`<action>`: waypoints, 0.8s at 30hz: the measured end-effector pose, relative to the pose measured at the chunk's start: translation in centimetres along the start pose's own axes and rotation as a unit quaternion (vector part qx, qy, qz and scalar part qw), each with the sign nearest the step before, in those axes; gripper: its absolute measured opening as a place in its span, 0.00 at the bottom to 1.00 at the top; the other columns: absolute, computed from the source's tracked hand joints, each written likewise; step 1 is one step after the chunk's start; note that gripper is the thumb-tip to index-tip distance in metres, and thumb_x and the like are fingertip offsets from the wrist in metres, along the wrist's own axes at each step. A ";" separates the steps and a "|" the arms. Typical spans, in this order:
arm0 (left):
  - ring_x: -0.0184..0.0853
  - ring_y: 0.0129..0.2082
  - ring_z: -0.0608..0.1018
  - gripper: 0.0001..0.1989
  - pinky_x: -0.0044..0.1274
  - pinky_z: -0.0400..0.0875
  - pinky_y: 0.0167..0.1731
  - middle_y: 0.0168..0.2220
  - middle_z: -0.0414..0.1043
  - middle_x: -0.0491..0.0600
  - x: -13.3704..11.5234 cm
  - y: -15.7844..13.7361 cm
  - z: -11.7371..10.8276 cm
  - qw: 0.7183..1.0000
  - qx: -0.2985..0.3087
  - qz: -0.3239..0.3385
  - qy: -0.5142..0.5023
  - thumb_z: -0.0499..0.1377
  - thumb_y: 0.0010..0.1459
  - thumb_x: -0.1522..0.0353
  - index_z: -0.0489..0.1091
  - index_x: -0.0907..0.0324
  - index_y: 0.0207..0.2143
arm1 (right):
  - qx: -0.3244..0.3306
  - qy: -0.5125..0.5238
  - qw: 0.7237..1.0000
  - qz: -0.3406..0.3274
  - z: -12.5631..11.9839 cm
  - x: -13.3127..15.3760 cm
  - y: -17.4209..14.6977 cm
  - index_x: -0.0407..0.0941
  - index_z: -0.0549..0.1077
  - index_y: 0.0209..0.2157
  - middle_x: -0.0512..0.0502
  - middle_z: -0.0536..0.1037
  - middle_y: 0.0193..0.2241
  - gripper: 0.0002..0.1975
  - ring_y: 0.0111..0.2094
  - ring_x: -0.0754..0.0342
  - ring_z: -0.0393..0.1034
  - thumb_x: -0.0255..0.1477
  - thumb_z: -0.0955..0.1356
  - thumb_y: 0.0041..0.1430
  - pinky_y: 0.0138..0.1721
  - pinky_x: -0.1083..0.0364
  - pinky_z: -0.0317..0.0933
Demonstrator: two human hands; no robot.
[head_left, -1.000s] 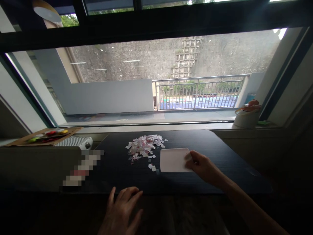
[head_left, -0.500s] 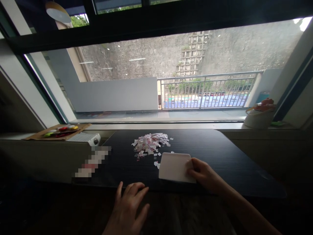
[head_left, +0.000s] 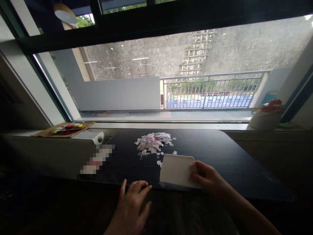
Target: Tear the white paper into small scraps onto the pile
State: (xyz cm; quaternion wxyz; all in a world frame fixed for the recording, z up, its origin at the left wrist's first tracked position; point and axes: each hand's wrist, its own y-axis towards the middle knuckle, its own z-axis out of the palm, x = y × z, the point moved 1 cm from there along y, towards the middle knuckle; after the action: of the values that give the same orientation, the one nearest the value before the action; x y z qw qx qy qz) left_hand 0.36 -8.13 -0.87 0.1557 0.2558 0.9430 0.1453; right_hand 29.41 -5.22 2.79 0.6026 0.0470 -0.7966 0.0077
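My right hand grips the right side of a flat white rectangular piece, like a shallow tray or card; I cannot tell which. It is held over the front part of the dark table. Beyond it lies a heap of small torn paper scraps, white with pinkish marks. A few loose scraps lie by the left edge of the white piece. My left hand is at the table's front edge, fingers spread and holding nothing.
A large window is behind the table. On the left, a heater stands beside brown paper with colourful items on it. A blurred patch covers something on the table's left side. A whitish container stands on the sill at right.
The white piece in my right hand has come slightly nearer to me, uncovering a scrap behind it. The whole view has shifted a little; my left hand keeps nearly the same pose.
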 end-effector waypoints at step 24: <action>0.42 0.50 0.72 0.20 0.57 0.48 0.56 0.49 0.70 0.51 0.1 -0.2 0.1 1.000 0.017 -0.002 -0.006 0.52 0.56 0.69 0.66 0.48 0.52 | -0.100 -0.177 0.977 -0.070 -0.1 0.8 2.0 0.46 0.68 0.30 0.50 0.74 0.25 0.06 0.27 0.52 0.69 0.33 0.64 0.53 0.29 0.54 0.61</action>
State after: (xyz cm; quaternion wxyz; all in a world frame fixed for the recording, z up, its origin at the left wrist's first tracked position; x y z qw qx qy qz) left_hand 0.27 -8.21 -1.08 0.1569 0.2575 0.9449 0.1273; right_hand 29.09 -3.29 3.63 0.4529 0.0428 -0.8821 -0.1221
